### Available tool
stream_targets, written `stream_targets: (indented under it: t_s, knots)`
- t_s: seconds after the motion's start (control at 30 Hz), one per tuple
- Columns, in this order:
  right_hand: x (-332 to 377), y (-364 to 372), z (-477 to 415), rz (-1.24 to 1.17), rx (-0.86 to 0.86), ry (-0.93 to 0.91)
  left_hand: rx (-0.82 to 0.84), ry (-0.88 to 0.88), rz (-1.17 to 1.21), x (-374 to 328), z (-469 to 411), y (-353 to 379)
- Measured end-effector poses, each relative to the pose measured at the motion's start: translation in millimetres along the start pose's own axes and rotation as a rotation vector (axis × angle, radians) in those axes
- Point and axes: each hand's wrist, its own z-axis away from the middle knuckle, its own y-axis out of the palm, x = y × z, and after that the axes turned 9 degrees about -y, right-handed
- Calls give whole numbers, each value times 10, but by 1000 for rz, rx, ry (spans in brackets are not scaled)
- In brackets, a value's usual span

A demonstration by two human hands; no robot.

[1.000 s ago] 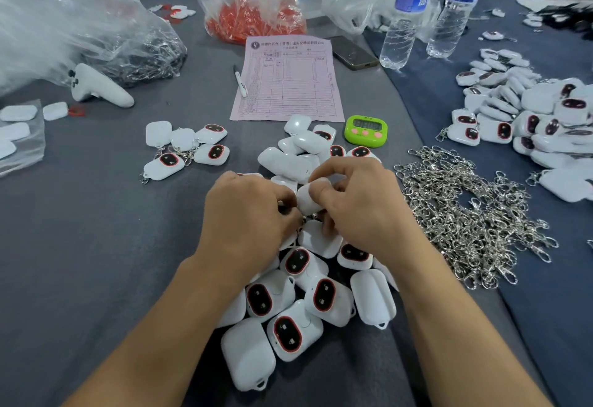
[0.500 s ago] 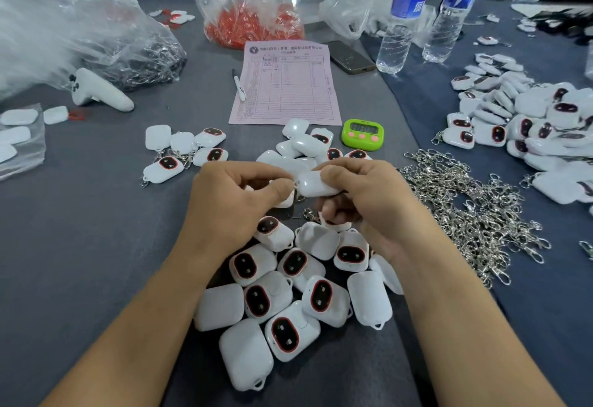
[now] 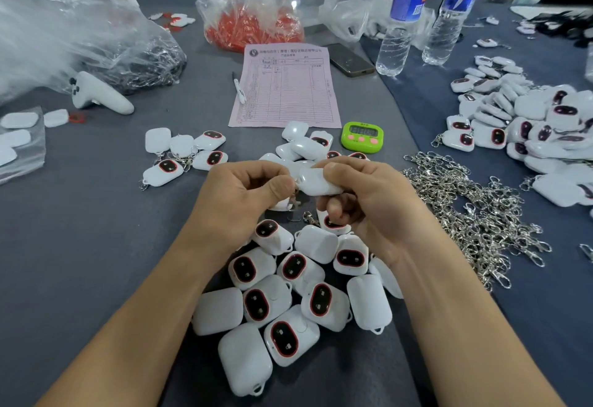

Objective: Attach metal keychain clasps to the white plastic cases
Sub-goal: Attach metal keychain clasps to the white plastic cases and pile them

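In the middle of the frame, above the bench [image 3: 80,262], the right hand [image 3: 369,204] pinches a white case [image 3: 316,182] between thumb and curled fingers [image 3: 337,170], holding it roughly level. The left hand [image 3: 244,201] meets it at the case's left end, its fingers curled in and pinching a small metal clasp [image 3: 293,202] that hangs just below the case. How far the clasp is hooked on cannot be told.

Below the hands, in the lower centre, lies a pile of white cases [image 3: 288,304], many showing a dark oval with a red rim. A heap of loose clasps [image 3: 475,214] spreads at centre right. At centre left lie a few cases with clasps on [image 3: 184,156].
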Motion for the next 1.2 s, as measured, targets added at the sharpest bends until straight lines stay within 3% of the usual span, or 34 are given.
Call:
stream_targets:
  t_s: [0.23,0.3,0.5,0.67,0.83,1.07,1.13,1.2]
  knots:
    - [-141,88,8,267,-61,-143,-144,458,-739,18,8,-137]
    - [-137,103,-1,198,-77,-114,-185,485,-690,28,4,-135]
    - [-66,113,2,-3,-59,-63,-131,66,-139,26,-5,-22]
    - [-52,89,1,-27,-65,-97,-68,-20,-12,43,19,117]
    - [-52,78,25,-8,-55,-129,-36,159,-126,25,-39,-15]
    - [-91,131,40,84,-110,-159,-160,609,-816,45,-49,-100]
    - [-89,122,26,63,-113,-138,-229,567,-752,29,-6,-41]
    - [-75,100,11,3,-102,-118,-195,279,-387,-13,21,-11]
